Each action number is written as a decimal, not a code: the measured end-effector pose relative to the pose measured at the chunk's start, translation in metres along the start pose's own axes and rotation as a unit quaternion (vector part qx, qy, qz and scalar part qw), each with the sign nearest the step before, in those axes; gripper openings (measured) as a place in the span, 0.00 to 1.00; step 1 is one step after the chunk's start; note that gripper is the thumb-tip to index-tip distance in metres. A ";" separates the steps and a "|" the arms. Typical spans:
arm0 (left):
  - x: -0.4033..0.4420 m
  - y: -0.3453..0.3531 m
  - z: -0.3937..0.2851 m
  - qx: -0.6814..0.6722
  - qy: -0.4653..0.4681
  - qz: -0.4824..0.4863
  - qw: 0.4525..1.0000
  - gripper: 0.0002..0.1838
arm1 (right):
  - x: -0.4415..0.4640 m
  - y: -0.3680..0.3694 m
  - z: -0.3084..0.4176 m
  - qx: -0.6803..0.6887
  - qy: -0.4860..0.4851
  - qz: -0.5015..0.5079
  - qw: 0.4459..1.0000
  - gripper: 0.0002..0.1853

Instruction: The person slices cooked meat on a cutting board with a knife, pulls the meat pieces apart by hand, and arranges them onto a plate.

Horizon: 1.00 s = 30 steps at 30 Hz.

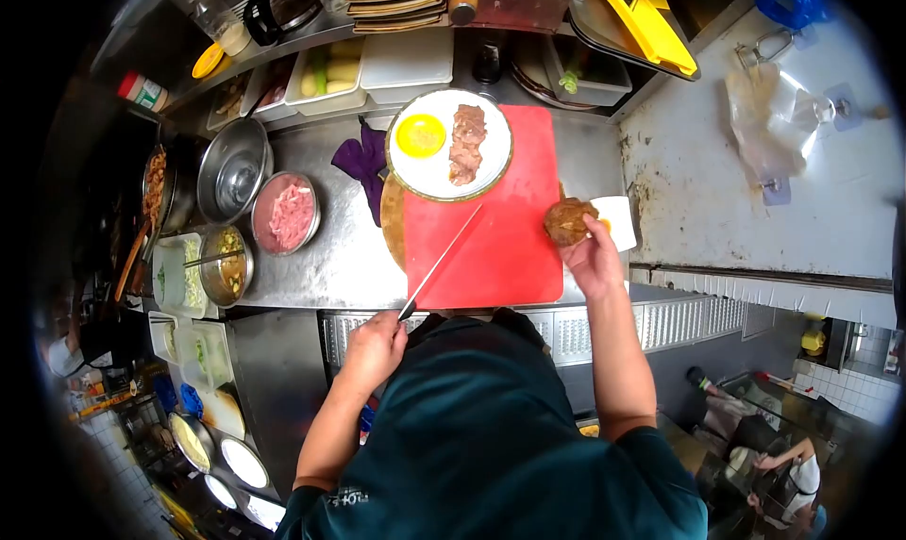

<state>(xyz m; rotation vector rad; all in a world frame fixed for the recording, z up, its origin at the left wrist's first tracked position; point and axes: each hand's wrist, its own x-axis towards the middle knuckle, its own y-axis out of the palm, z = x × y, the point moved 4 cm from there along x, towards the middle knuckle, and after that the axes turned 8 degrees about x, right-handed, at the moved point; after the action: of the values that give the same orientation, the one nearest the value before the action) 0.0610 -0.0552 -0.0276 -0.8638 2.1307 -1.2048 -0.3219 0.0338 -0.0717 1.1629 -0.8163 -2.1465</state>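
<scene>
My left hand (375,351) is closed around the black handle of a long knife (442,260), whose thin blade slants up across the red cutting board (528,200). At the board's right edge my right hand (596,262) grips a round brown lump, seemingly a piece of cooked meat (570,221), in its fingers. Just beyond it lies a white square dish (619,233) with a yellowish spot, partly hidden by the hand. A round white plate (436,174) overlaps the board's far left corner, bearing sliced meat (467,142) and a small dish of yellow sauce (421,136).
A purple cloth (361,163) lies left of the plate. Farther left stand a bowl of raw pink meat (291,216), an empty-looking metal bowl (233,172) and a bowl of chopped food (226,265). Shelves hold food containers (408,64). Another person (793,483) is at lower right.
</scene>
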 end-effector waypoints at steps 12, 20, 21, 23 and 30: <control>0.000 -0.006 0.021 0.023 0.027 0.015 0.999 0.08 | 0.000 0.000 -0.066 0.086 0.118 -0.023 0.989 0.20; 0.000 -0.006 0.023 0.016 0.030 0.011 0.999 0.08 | -0.010 0.013 -0.078 -0.072 -0.039 -0.014 0.997 0.21; 0.001 -0.006 0.024 0.015 0.032 0.009 0.999 0.08 | -0.011 0.012 -0.079 -0.089 -0.050 -0.013 0.995 0.22; 0.002 -0.007 0.024 0.019 0.030 0.015 0.999 0.08 | -0.012 0.010 -0.082 -0.095 -0.059 -0.011 0.994 0.22; 0.006 -0.009 0.020 0.031 0.030 0.020 0.999 0.08 | -0.012 0.002 -0.085 -0.064 -0.030 0.006 0.997 0.21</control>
<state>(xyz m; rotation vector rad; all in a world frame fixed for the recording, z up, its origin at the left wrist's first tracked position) 0.0735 -0.0739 -0.0291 -0.7621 2.1358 -1.2847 -0.2426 0.0202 -0.1010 1.0315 -0.6983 -2.1974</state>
